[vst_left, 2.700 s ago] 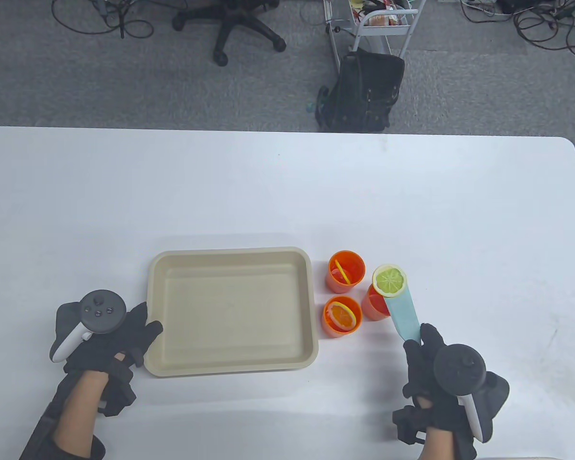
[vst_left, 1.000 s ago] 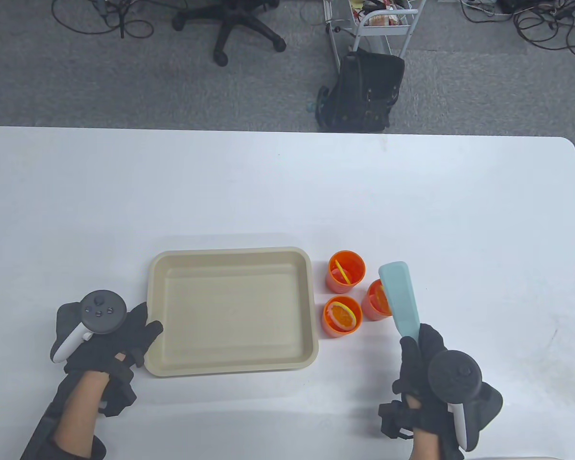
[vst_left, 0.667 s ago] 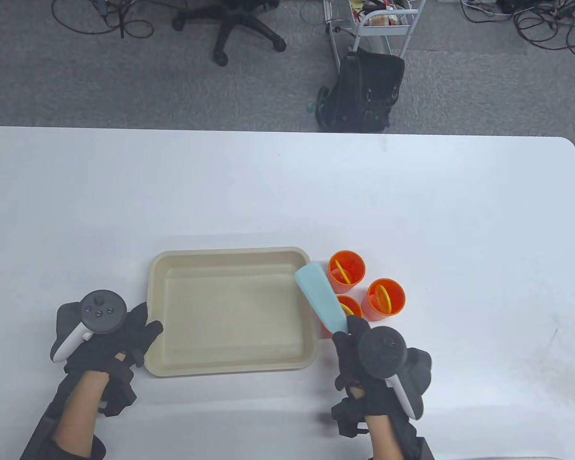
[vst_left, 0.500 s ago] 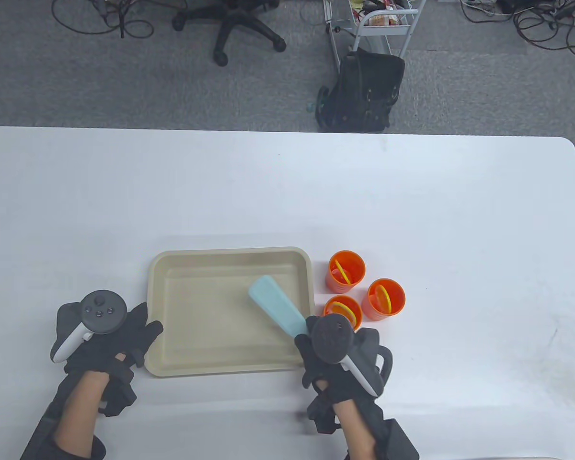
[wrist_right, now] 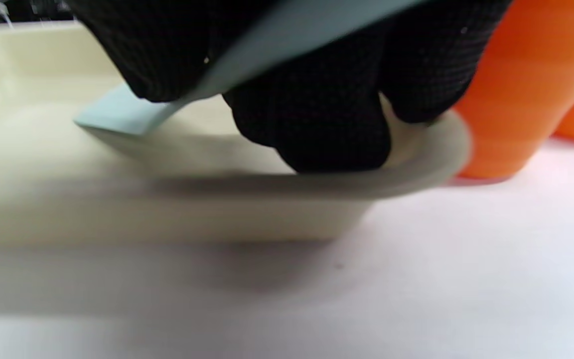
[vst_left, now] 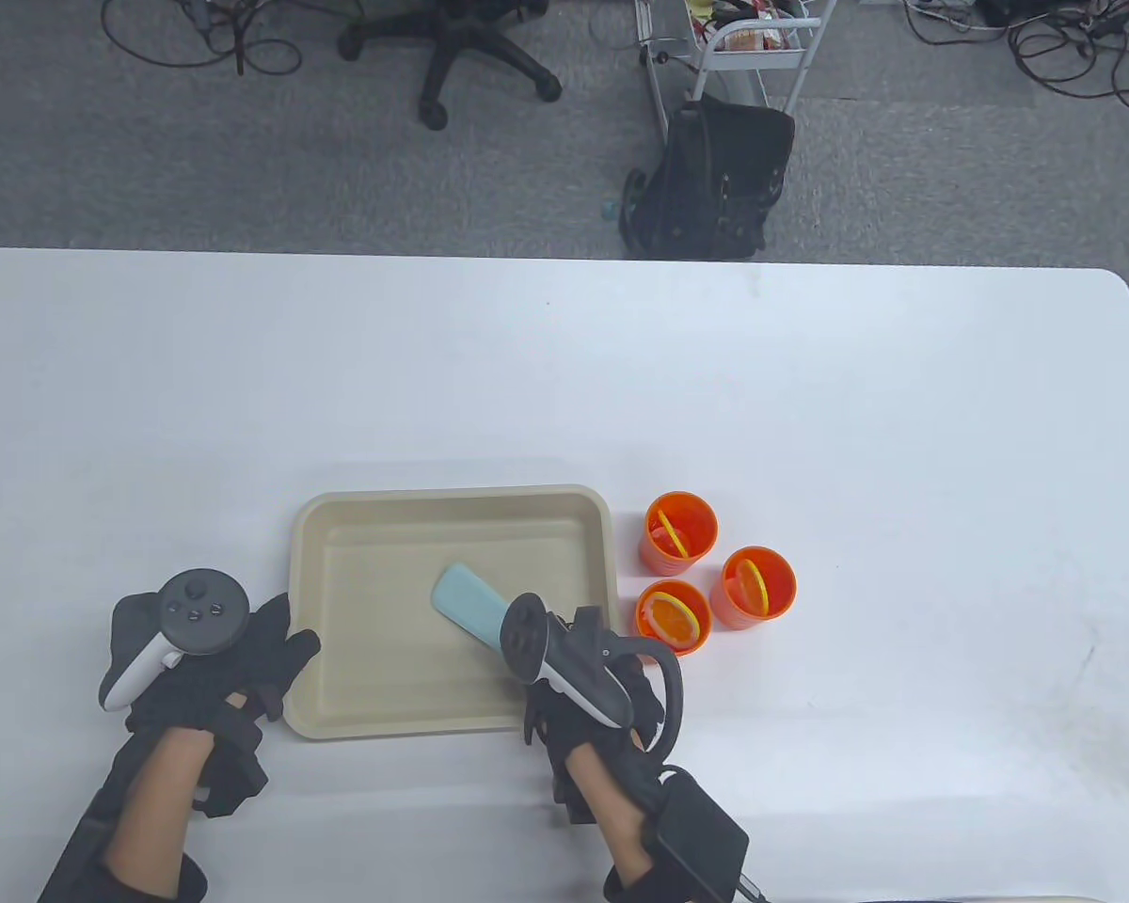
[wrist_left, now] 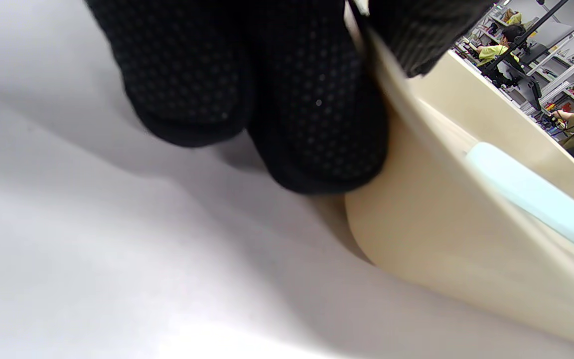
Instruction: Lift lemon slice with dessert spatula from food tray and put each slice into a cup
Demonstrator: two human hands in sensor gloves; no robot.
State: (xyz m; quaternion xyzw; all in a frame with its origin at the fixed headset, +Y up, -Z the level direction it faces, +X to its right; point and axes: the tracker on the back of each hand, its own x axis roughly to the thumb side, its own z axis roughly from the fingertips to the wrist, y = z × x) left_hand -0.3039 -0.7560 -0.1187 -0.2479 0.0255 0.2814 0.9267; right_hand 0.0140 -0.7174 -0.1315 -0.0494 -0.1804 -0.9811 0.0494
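The beige food tray (vst_left: 339, 513) lies near the table's front edge with no slice in it. My right hand (vst_left: 588, 696) grips the light blue dessert spatula (vst_left: 468, 605), whose blade lies low over the tray's right half (wrist_right: 117, 112). My left hand (vst_left: 207, 673) holds the tray's left rim (wrist_left: 391, 99), thumb over the edge and fingers (wrist_left: 317, 124) against the outer wall. Three orange cups stand right of the tray: the far cup (vst_left: 681, 531), the near cup (vst_left: 673, 621) and the right cup (vst_left: 757, 588), each with a citrus slice inside.
The white table (vst_left: 564, 376) stretches wide behind and to the right of the tray. Beyond its far edge are an office chair (vst_left: 461, 47), a black bag (vst_left: 715, 179) and a wire cart (vst_left: 743, 38) on grey carpet.
The green slice left the spatula and lies in the right cup. My right hand swung the bare spatula left from the cups into the tray and lowered it. My left hand stayed put.
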